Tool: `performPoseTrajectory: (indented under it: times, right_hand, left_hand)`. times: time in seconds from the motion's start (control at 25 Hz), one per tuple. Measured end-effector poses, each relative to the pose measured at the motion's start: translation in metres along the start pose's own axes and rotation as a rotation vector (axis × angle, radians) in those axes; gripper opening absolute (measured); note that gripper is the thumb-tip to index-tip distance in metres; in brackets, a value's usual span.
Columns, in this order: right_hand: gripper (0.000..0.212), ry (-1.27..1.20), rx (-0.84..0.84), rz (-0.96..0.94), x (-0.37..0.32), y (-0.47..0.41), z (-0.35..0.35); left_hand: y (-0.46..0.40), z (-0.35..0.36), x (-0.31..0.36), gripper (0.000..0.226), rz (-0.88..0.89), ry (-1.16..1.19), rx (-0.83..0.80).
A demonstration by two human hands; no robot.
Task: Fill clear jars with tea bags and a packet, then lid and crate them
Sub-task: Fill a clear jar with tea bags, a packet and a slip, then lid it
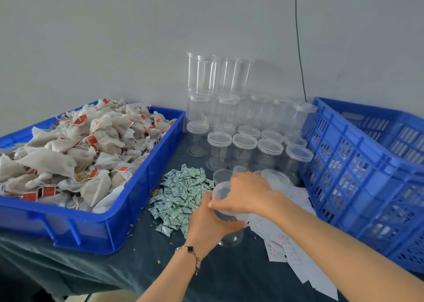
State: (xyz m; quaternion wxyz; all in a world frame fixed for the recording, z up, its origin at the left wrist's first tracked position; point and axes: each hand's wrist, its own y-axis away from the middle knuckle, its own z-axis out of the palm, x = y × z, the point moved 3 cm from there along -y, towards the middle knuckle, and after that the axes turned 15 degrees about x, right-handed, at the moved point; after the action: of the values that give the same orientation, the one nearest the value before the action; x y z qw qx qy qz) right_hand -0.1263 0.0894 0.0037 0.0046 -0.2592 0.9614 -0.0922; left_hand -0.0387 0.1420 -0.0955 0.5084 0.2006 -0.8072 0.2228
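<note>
Left hand (207,221) was wrapped around the body of a clear jar (226,214), fingers curled about its lower half, the jar held tilted just above the dark cloth-covered table (142,262). Right hand (246,195) sat over the jar's mouth, fingers curled on the lid (221,190), thumb against the rim; whether the lid was seated could not be told. A bracelet (191,253) was on the left wrist.

Held jar looked transparent and appeared empty. It was at centre front, just right of a heap of small green-printed packets (181,193) and near loose white paper slips (289,244).

Behind it stood rows of lidded clear jars (243,148), some stacked against the wall. A blue tray (110,223) of tea bags (75,150) with red tags was at left; a blue slotted crate (358,177) at right.
</note>
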Motion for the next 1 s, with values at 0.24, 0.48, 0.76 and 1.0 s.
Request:
performPoseTrajectory:
  times: [0.24,0.48,0.76,1.0]
  right_hand:
    - [0.072,-0.102,-0.430,-0.375,-0.011,-0.004,-0.030]
    - [0.063,0.369,-0.199,-0.071,-0.039,0.004,-0.018]
    - [0.080,0.047,-0.413,-0.319,-0.014,0.006,-0.037]
    - [0.074,-0.339,0.140,-0.175,0.038,-0.029,-0.082]
  left_hand:
    - [0.004,0.001,-0.003,0.085,0.044,-0.008,-0.014]
    - [0.002,0.002,-0.005,0.065,-0.011,0.040,-0.054]
    - [0.003,0.002,-0.009,0.084,0.016,0.149,-0.075]
    - [0.001,0.006,-0.015,0.085,0.004,0.220,-0.110]
